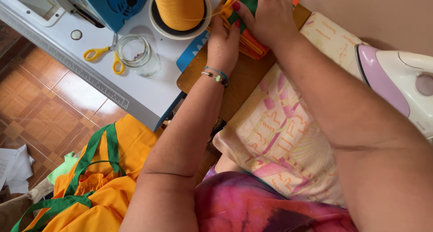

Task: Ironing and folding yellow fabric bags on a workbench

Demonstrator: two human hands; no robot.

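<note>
Head view is all I have, looking straight down over both forearms. My left hand (224, 41) lies with fingers closed together, pressing on the near edge of a folded stack of orange and green fabric (249, 41), and my right hand (269, 13) lies flat over the top of the same stack, fingers together, covering most of it; neither hand is clamped around anything that I can see, they press down. The fabric rests at the far end of a brown wooden board (243, 81), with its far edge running out of the picture. Crowding it on the left is a large cone of orange thread (179, 6) in a white cup, just beside my left hand's fingers, with a strand of thread crossing toward the fabric. Farther left on the white machine table (149, 94) stand a clear glass jar (137, 53) and yellow-handled scissors (104, 56), near each other, below the blue body of a sewing machine (115, 4). To the right of my right arm, a patterned padded cloth (279, 132) covers the surface, and a white and lilac iron (397, 85) rests at its right edge. Below left, a heap of orange cloth with green straps (97, 178) lies over the tiled floor.
</note>
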